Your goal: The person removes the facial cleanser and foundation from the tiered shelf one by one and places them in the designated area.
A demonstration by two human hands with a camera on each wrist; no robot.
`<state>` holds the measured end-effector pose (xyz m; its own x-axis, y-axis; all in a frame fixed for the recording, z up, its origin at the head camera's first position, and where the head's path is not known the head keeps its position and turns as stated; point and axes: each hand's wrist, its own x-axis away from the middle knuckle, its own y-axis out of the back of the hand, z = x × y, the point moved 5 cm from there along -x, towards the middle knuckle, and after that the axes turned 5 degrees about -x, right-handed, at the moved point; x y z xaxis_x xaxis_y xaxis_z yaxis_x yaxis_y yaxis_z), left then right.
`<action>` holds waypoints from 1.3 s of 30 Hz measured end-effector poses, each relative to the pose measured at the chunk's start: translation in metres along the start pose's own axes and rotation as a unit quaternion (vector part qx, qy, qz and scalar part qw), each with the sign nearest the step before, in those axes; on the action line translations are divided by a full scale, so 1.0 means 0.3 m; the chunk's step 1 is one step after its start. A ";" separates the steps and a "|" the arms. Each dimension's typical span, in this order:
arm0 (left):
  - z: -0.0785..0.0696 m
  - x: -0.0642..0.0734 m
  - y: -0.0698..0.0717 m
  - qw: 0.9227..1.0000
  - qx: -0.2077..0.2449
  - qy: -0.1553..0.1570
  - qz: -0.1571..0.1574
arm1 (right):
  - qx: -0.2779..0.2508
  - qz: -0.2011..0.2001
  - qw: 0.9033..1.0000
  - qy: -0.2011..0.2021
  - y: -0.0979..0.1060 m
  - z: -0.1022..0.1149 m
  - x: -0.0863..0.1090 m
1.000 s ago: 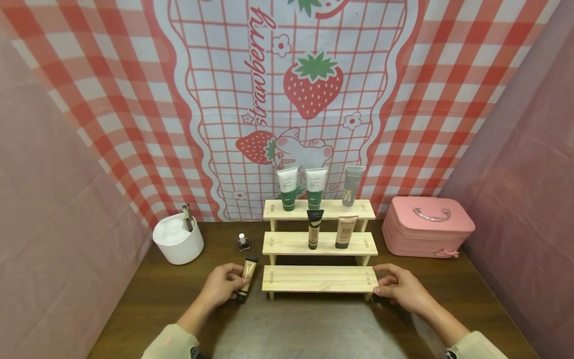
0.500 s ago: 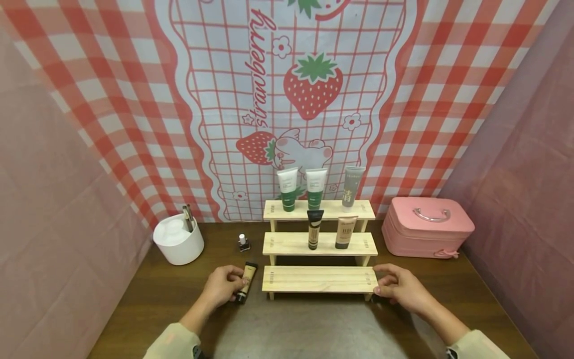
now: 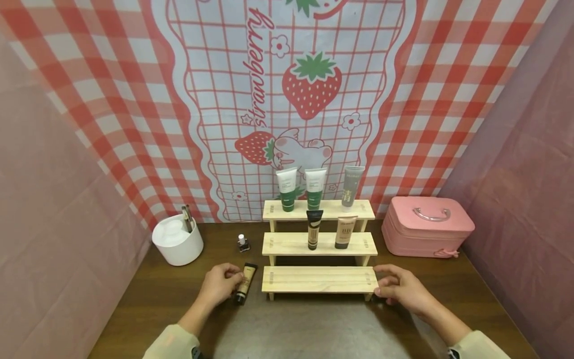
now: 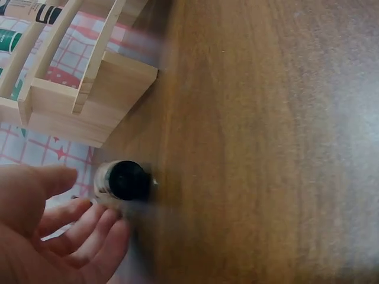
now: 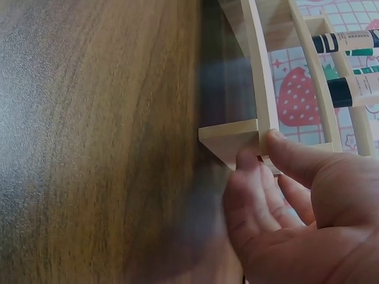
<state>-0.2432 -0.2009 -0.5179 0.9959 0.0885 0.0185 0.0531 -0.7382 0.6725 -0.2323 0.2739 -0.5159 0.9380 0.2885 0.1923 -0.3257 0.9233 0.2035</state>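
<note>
A small gold tube with black ends (image 3: 245, 283) lies slanted on the table, left of the three-step wooden shelf (image 3: 319, 285). Beside its left edge is my left hand (image 3: 220, 283), fingers loosely bent. In the left wrist view a gap separates its thumb from its fingers, and the tube's round black cap (image 4: 127, 180) faces the camera just past the fingertips. My right hand (image 3: 401, 288) holds the right end of the shelf's bottom step. In the right wrist view the thumb (image 5: 287, 148) presses the board's edge, while the other fingers curl in by the leg.
White-and-green tubes (image 3: 315, 189) and a grey tube (image 3: 352, 188) stand on the top step. The middle step bears a black-and-gold tube (image 3: 313, 230) and a beige tube (image 3: 345, 233). Around the shelf are a small bottle (image 3: 243, 243), white round container (image 3: 178, 244) and pink case (image 3: 428, 227).
The gold tube's upper end has come down slightly. My left fingers have loosened and drawn back a little to the left of it. My right hand stays at the shelf's end.
</note>
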 end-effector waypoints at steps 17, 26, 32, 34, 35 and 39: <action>-0.431 -0.013 -0.015 0.981 0.044 -0.184 -0.041 | 0.034 -0.037 0.998 -0.042 0.001 -0.003 0.024; -0.586 -0.037 -0.114 0.976 0.076 -0.196 0.052 | 0.035 -0.050 0.997 -0.046 -0.008 -0.008 0.037; -0.619 -0.064 -0.148 0.976 0.099 -0.184 0.067 | 0.031 -0.047 0.997 -0.049 -0.006 -0.011 0.034; -0.623 -0.071 -0.154 0.977 0.097 -0.176 0.064 | 0.030 -0.047 0.997 -0.052 -0.004 -0.013 0.033; -0.624 -0.074 -0.156 0.978 0.096 -0.172 0.064 | 0.030 -0.047 0.997 -0.053 -0.004 -0.014 0.032; -0.627 -0.084 -0.166 0.980 0.091 -0.164 0.066 | 0.031 -0.046 0.997 -0.054 -0.002 -0.014 0.029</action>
<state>-0.2846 -0.0406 -0.4127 0.9632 -0.2135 -0.1635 -0.0947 -0.8385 0.5367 -0.2234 0.2769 -0.5185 0.9471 0.1708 0.2717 -0.2484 0.9262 0.2835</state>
